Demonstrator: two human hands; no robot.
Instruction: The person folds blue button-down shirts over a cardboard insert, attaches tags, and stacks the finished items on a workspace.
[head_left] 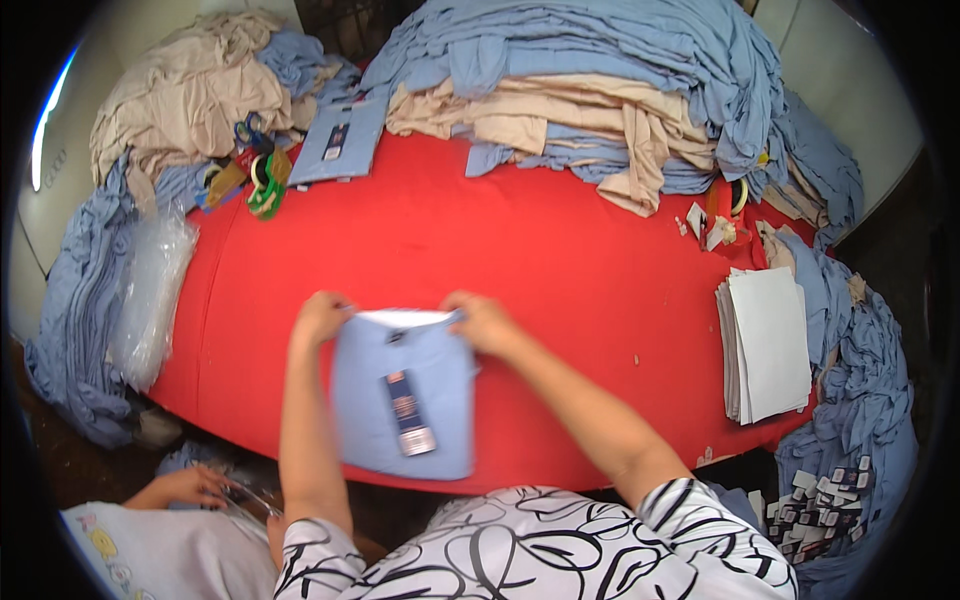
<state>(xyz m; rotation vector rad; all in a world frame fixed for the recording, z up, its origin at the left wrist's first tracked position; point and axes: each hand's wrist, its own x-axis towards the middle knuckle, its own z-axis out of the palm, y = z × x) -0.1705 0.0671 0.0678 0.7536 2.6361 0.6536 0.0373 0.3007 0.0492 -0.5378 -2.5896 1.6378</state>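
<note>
Patterned top (520, 555) nearest. Left hand (322, 318) and right hand (483, 322) pinch folded shirt (448, 385) by its far corners, near edge of desk (430, 240); uneven pull could skew the fold.

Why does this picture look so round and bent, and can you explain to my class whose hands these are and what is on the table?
There is no machine here: a person works with two bare hands. The one picture comes from a wide fisheye camera on that person's head, looking down, so straight edges curve near the rim.

The left hand and right hand grip the upper corners of a folded blue garment, which has a dark tag on its front. Around the red table are blue and beige cloth piles, another folded garment, clear plastic packaging, a green tape dispenser and white sheets.

At lower left, another person's hand shows; keep it apart from the wearer's.
</note>
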